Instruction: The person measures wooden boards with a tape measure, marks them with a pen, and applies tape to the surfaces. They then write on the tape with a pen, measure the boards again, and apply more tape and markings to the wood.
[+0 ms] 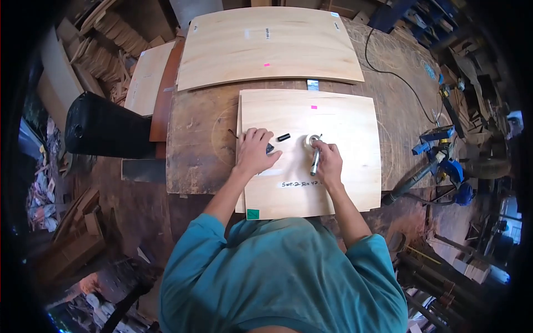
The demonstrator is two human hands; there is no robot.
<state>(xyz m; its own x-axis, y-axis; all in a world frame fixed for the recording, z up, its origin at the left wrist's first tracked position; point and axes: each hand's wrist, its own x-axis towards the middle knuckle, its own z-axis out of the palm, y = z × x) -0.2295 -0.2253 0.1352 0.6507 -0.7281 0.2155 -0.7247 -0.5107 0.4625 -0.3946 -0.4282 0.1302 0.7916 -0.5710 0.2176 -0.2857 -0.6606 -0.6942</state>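
A pale plywood panel [350, 161] lies in front of me, with black handwriting near its front edge. My right hand [328, 165] grips a marker [315, 163], which slants across the panel. Just above that hand, a roll of tape [308, 142] rests on the wood. My left hand [255, 151] is curled at the panel's left side, around a small dark object [270, 148] that is mostly hidden by the fingers. Between my hands lies a black marker cap [283, 137]. A pink sticker [314, 107] and a green sticker [253, 214] are on the panel.
A larger plywood panel [272, 47] lies farther back on the worn wooden table [202, 133]. A black box-like object [108, 125] stands at left. Blue tools with hoses [441, 155] and a black cable [383, 75] are at right. Wood scraps surround the table.
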